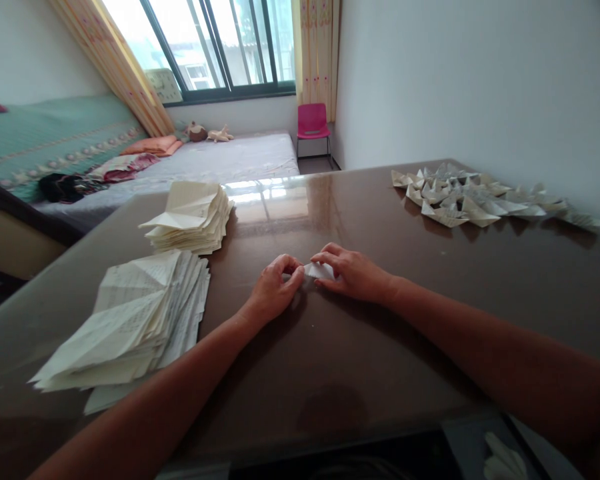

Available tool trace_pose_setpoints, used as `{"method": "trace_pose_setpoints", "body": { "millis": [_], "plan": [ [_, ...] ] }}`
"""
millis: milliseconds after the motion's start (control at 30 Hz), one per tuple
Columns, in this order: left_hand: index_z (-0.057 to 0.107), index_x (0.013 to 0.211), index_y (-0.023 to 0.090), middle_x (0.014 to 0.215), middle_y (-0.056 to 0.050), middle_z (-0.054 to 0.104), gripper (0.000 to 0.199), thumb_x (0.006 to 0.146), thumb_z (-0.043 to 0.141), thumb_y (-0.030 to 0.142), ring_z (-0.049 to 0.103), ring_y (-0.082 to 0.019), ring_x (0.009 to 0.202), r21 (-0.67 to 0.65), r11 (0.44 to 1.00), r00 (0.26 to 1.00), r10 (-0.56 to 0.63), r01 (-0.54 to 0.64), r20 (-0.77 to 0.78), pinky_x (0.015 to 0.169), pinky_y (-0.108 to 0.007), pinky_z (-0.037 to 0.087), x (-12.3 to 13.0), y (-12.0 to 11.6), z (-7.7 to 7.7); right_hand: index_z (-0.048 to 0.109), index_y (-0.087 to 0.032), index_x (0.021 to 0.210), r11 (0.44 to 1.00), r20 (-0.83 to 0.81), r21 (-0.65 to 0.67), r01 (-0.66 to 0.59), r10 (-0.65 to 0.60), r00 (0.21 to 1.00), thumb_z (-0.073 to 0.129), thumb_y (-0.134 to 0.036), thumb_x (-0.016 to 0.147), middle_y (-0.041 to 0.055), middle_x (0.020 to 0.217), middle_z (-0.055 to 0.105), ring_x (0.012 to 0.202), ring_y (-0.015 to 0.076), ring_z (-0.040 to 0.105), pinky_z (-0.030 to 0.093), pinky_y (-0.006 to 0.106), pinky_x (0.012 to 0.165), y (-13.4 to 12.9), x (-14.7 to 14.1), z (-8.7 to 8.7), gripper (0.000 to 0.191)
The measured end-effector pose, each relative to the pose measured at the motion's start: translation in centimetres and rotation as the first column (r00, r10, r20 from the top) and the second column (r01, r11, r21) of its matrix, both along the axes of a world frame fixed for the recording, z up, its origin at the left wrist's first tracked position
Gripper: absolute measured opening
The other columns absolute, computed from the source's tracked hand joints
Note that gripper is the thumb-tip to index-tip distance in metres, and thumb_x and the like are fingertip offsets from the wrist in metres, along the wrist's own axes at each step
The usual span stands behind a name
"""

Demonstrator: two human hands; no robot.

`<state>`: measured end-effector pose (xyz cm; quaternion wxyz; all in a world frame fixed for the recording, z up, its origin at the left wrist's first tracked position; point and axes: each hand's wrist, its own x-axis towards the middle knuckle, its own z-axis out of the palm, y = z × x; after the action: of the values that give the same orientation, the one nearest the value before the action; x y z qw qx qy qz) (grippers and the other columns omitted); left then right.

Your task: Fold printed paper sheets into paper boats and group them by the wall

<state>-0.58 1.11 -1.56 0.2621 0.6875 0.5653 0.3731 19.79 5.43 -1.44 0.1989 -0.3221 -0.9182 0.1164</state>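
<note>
At a glossy brown table, a person works a small white folded paper at the centre of the view, just above the tabletop. The left hand pinches its nine o'clock tip between thumb and forefinger; the right hand grasps its three o'clock side, fingers over the top and thumb below. A stack of yellowish sheets lies at ten o'clock from the hands, a larger stack of written-on sheets between eight and nine, and a cluster of folded paper boats at two. The step in hand appears to be folding or shaping; the next move seems to call for a steady left pinch while the right fingers press or open the folds, whose finer detail stays hidden.
</note>
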Motion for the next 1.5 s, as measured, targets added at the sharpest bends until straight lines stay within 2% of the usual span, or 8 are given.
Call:
{"method": "trace_pose_setpoints", "body": {
  "millis": [267, 400, 900, 1000, 1100, 1200, 1400, 1500],
  "plan": [
    [0.055, 0.101, 0.017, 0.09, -0.006, 0.066, 0.035, 0.077, 0.066, 0.041, 0.065, -0.018, 0.08, -0.133, 0.986, 0.961, -0.057, 0.096, 0.269, 0.055, -0.023, 0.053, 0.5, 0.0, -0.5, 0.06, -0.019, 0.117, 0.972, -0.148, -0.22, -0.087, 0.055, 0.987, 0.065, -0.031, 0.081, 0.0039, 0.096, 0.063, 0.066, 0.0102, 0.057, 0.046, 0.025, 0.067, 1.6, 0.6, 0.0, 0.038],
    [0.054, 0.117, 0.02, 0.088, -0.004, 0.065, 0.044, 0.08, 0.063, 0.042, 0.063, -0.015, 0.073, -0.116, 0.987, 0.963, -0.083, 0.115, 0.255, 0.05, -0.021, 0.052, 0.6, 0.0, -0.7, 0.059, -0.019, 0.119, 0.948, -0.213, -0.284, -0.141, 0.081, 0.974, 0.064, -0.029, 0.082, 0.0033, 0.094, 0.064, 0.067, 0.0098, 0.056, 0.047, 0.024, 0.066, 1.6, 0.5, 0.0, 0.038],
    [0.062, 0.11, 0.018, 0.081, -0.003, 0.068, 0.036, 0.082, 0.059, 0.04, 0.06, -0.011, 0.057, -0.148, 0.985, 0.983, -0.067, 0.093, 0.171, 0.052, -0.023, 0.055, 0.6, -0.2, -0.5, 0.063, -0.018, 0.114, 0.894, -0.173, -0.435, -0.107, 0.034, 0.984, 0.064, -0.036, 0.081, 0.0029, 0.095, 0.065, 0.064, 0.0084, 0.053, 0.042, 0.02, 0.059, 2.3, 0.9, 0.5, 0.037],
    [0.062, 0.109, 0.018, 0.088, -0.003, 0.068, 0.03, 0.083, 0.057, 0.033, 0.062, -0.012, 0.062, -0.074, 0.994, 0.992, -0.076, 0.084, 0.105, 0.057, -0.022, 0.053, 0.6, -0.2, -0.6, 0.062, -0.017, 0.114, 0.928, -0.168, -0.357, -0.109, 0.051, 0.984, 0.06, -0.03, 0.083, 0.0024, 0.09, 0.063, 0.063, 0.0088, 0.053, 0.042, 0.021, 0.059, 1.9, 0.8, 0.5, 0.034],
    [0.062, 0.106, 0.018, 0.098, -0.005, 0.067, 0.026, 0.081, 0.056, 0.024, 0.064, -0.015, 0.081, 0.013, 0.998, 0.997, -0.06, 0.06, 0.051, 0.064, -0.022, 0.052, 0.9, -0.2, -0.6, 0.061, -0.016, 0.114, 0.988, -0.147, -0.137, -0.075, 0.055, 0.988, 0.058, -0.017, 0.079, 0.0018, 0.086, 0.061, 0.067, 0.0109, 0.053, 0.042, 0.023, 0.065, 1.0, 0.2, 0.3, 0.035],
    [0.053, 0.115, 0.017, 0.1, -0.005, 0.065, 0.038, 0.078, 0.056, 0.018, 0.063, -0.015, 0.085, 0.033, 0.999, 0.997, -0.012, 0.009, 0.08, 0.063, -0.021, 0.049, 1.3, -0.3, -0.5, 0.057, -0.017, 0.117, 0.999, -0.205, -0.007, -0.035, 0.032, 0.978, 0.054, -0.009, 0.077, 0.002, 0.086, 0.059, 0.07, 0.0121, 0.053, 0.042, 0.024, 0.069, 0.0, -0.5, 0.1, 0.041],
    [0.052, 0.111, 0.017, 0.098, -0.004, 0.064, 0.036, 0.075, 0.056, 0.015, 0.061, -0.015, 0.086, 0.077, 0.997, 0.987, -0.027, 0.015, 0.16, 0.069, -0.023, 0.047, 1.6, -0.4, -0.3, 0.048, -0.021, 0.125, 0.991, -0.342, -0.032, -0.127, 0.109, 0.933, 0.054, -0.008, 0.075, -0.0017, 0.082, 0.054, 0.067, 0.0106, 0.051, 0.042, 0.022, 0.069, -1.5, -1.4, 0.3, 0.053],
    [0.053, 0.11, 0.017, 0.079, 0.003, 0.06, 0.035, 0.075, 0.055, 0.012, 0.056, -0.011, 0.069, 0.106, 0.994, 0.995, -0.014, 0.004, 0.097, 0.066, -0.022, 0.044, 1.5, -0.5, -0.2, 0.045, -0.022, 0.128, 0.995, -0.342, -0.025, -0.099, 0.084, 0.936, 0.054, -0.008, 0.073, -0.0031, 0.079, 0.053, 0.066, 0.0104, 0.05, 0.041, 0.022, 0.068, -1.7, -1.5, 0.3, 0.056]
  ]
}}
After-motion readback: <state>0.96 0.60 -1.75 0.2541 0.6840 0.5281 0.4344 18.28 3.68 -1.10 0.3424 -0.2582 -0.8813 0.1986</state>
